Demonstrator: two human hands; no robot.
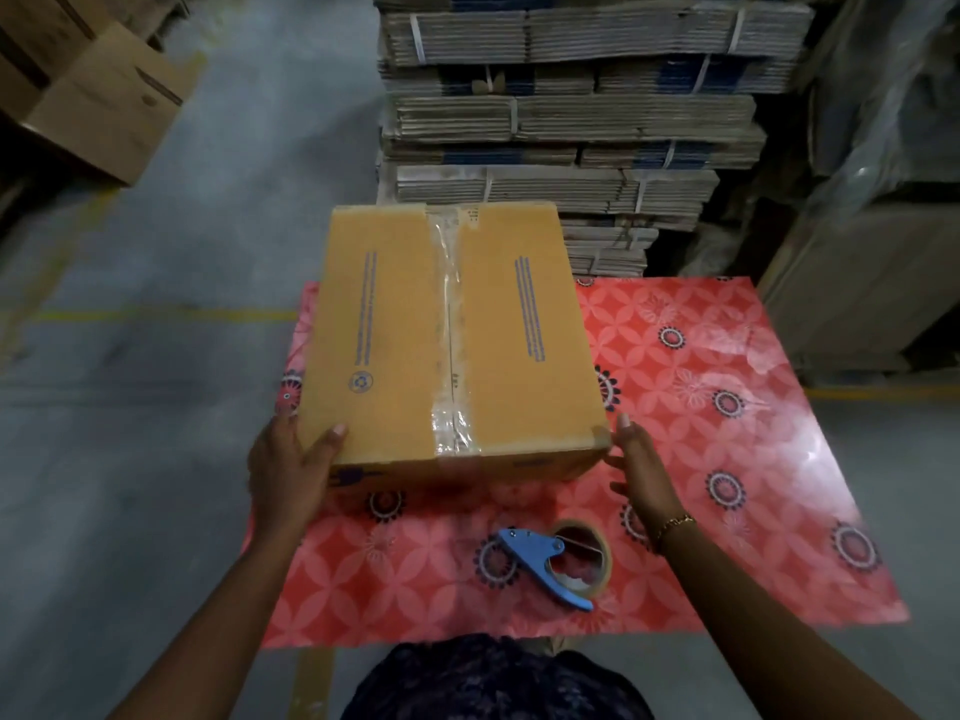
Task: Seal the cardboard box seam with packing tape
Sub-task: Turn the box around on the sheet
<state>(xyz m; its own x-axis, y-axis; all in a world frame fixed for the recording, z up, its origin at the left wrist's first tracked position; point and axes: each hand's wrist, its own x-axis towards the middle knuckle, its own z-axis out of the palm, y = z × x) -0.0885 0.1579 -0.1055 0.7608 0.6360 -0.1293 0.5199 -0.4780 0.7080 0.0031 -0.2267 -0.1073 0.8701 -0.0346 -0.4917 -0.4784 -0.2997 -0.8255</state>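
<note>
A closed brown cardboard box (395,335) stands on the red patterned table (727,459). Clear packing tape (447,304) runs along its centre seam from the far edge down over the near edge. My left hand (285,465) grips the box's near left corner, thumb on top. My right hand (636,470) is at the near right corner, fingers spread, touching or almost touching the side. A roll of tape in a blue dispenser (556,561) lies on the table in front of the box, between my arms.
Tall stacks of bundled flat cartons (571,111) rise just behind the table. Brown boxes (98,90) sit on the floor at the far left. Wrapped goods (883,174) stand at the right. Grey concrete floor with yellow lines lies to the left.
</note>
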